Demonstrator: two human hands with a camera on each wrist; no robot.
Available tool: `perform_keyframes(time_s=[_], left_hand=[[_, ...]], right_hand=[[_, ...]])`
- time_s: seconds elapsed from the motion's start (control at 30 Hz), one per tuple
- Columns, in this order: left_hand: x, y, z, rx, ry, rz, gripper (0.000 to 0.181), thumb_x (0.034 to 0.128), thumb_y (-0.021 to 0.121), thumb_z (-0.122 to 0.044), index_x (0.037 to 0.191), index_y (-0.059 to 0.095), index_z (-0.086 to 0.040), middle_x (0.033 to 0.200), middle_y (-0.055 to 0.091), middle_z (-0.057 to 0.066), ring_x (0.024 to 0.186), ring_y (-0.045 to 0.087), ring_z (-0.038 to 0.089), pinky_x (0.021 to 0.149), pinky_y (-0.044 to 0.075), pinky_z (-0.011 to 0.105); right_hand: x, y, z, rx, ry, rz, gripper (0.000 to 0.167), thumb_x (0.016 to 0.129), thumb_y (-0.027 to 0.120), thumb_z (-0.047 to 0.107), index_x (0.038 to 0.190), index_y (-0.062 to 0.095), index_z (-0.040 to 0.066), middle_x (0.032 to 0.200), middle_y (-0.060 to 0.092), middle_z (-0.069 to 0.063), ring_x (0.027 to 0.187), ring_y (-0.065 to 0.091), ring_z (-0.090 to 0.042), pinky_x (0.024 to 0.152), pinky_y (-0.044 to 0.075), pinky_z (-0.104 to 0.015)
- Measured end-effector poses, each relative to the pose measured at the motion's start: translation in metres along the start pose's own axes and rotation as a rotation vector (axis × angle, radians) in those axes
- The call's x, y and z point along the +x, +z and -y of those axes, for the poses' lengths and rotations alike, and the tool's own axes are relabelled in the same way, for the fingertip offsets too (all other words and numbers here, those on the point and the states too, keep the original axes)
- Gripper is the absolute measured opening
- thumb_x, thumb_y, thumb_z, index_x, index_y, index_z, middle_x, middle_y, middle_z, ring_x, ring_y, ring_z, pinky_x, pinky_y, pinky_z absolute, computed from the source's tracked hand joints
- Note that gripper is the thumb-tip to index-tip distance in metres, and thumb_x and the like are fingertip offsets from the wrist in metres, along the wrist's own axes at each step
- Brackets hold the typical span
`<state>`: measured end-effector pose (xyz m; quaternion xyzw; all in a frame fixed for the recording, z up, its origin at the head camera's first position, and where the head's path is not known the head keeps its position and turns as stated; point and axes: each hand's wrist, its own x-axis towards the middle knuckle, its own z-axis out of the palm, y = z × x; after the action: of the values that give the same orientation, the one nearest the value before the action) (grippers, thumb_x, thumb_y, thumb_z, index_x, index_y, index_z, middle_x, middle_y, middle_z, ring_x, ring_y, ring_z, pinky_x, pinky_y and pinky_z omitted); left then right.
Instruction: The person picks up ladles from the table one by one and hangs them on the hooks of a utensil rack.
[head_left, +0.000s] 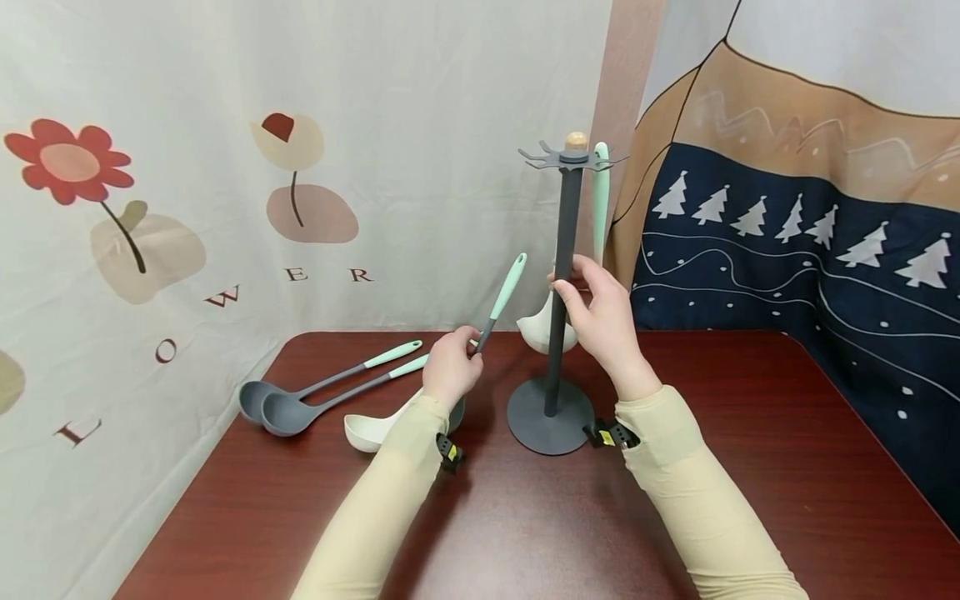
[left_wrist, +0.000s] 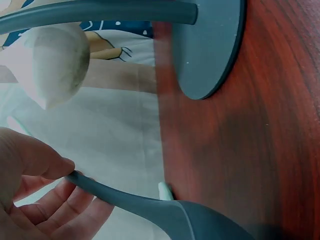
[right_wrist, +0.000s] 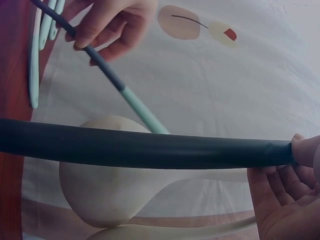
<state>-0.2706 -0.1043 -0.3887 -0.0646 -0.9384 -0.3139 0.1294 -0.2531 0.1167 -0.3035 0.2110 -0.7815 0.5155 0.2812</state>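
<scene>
In the head view my left hand (head_left: 452,367) pinches the dark grey shaft of a ladle (head_left: 506,292) with a mint-green handle pointing up. Its bowl, partly hidden behind the forearm, shows in the left wrist view as a grey curve (left_wrist: 207,220). My right hand (head_left: 603,325) grips the upright pole of a grey utensil stand (head_left: 567,225), which stands on its round base. Behind the pole hangs a white ladle (head_left: 542,332), bowl down. The right wrist view shows its bowl (right_wrist: 110,192) beside a second white utensil (right_wrist: 170,231), whose kind I cannot tell.
Two grey ladles, a nearer one (head_left: 288,414) and a farther one (head_left: 258,396), lie at the left of the brown table (head_left: 540,533). A white ladle (head_left: 366,432) rests beside my left forearm. Curled hooks (head_left: 547,158) ring the stand's top. Curtains hang behind.
</scene>
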Motion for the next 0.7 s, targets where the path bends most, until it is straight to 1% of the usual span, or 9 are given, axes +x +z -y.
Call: perform_keyframes(time_s=[0.13, 0.4, 0.53, 0.7], left_hand=[[-0.002, -0.005, -0.002, -0.046, 0.02, -0.022, 0.026, 0.0884, 0.066, -0.002, 0.114, 0.068, -0.006, 0.09, 0.065, 0.007, 0.085, 0.062, 0.025, 0.07, 0.052, 0.04], [-0.005, -0.012, -0.008, -0.125, 0.075, -0.078, 0.025, 0.0899, 0.066, -0.003, 0.114, 0.068, -0.007, 0.093, 0.066, 0.007, 0.087, 0.064, 0.024, 0.073, 0.053, 0.04], [-0.005, -0.016, -0.012, -0.15, 0.09, -0.111, 0.026, 0.0904, 0.066, -0.004, 0.116, 0.067, -0.008, 0.095, 0.067, 0.007, 0.089, 0.064, 0.024, 0.074, 0.053, 0.04], [-0.005, -0.021, -0.018, -0.189, 0.105, -0.147, 0.026, 0.0907, 0.067, -0.004, 0.116, 0.067, -0.007, 0.094, 0.067, 0.008, 0.088, 0.063, 0.024, 0.074, 0.053, 0.041]], right_hand=[[0.0, 0.0, 0.0, 0.002, 0.002, 0.001, 0.019, 0.097, 0.062, 0.003, 0.115, 0.065, -0.002, 0.103, 0.069, -0.012, 0.089, 0.064, -0.021, 0.077, 0.051, -0.018], [-0.001, 0.001, -0.001, 0.001, 0.0, 0.001, 0.019, 0.097, 0.062, 0.004, 0.115, 0.065, -0.002, 0.102, 0.069, -0.012, 0.089, 0.064, -0.021, 0.078, 0.051, -0.018], [-0.001, 0.001, -0.001, -0.002, -0.003, 0.001, 0.019, 0.097, 0.062, 0.004, 0.115, 0.065, -0.002, 0.103, 0.069, -0.013, 0.09, 0.064, -0.021, 0.078, 0.051, -0.018], [-0.001, 0.001, -0.001, -0.001, -0.006, 0.001, 0.018, 0.097, 0.062, 0.004, 0.114, 0.065, -0.002, 0.103, 0.069, -0.012, 0.091, 0.064, -0.021, 0.078, 0.051, -0.018]])
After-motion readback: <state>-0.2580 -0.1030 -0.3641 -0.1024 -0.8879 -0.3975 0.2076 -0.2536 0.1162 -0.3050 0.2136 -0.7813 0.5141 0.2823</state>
